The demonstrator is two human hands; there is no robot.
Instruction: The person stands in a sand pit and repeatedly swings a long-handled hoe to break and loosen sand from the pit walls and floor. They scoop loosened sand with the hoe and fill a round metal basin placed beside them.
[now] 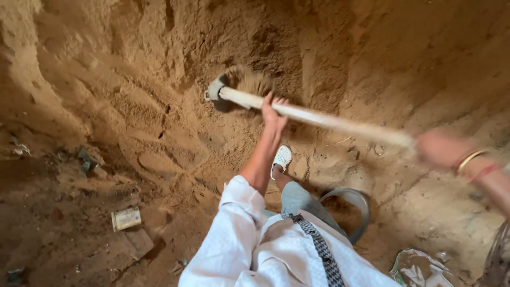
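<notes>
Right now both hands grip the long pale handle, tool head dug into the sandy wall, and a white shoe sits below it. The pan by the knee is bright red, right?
Not red: the head view shows the pan is grey metal. The rest stands: left hand and right hand grip the handle.

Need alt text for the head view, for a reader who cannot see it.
Both hands, left hand and blurred right hand, grip a long pale wooden-handled digging tool, its metal head striking a sandy earth wall. A round metal pan lies below.

The earth wall (133, 79) is sandy orange-brown throughout. The tool handle (319, 118) is pale cream, its metal head (217, 91) grey. The sleeve (234, 228) is white, the strap (321, 250) black-and-white checked, the shoe (282, 158) white and perforated, and the bangles (473, 159) gold and red.
</notes>
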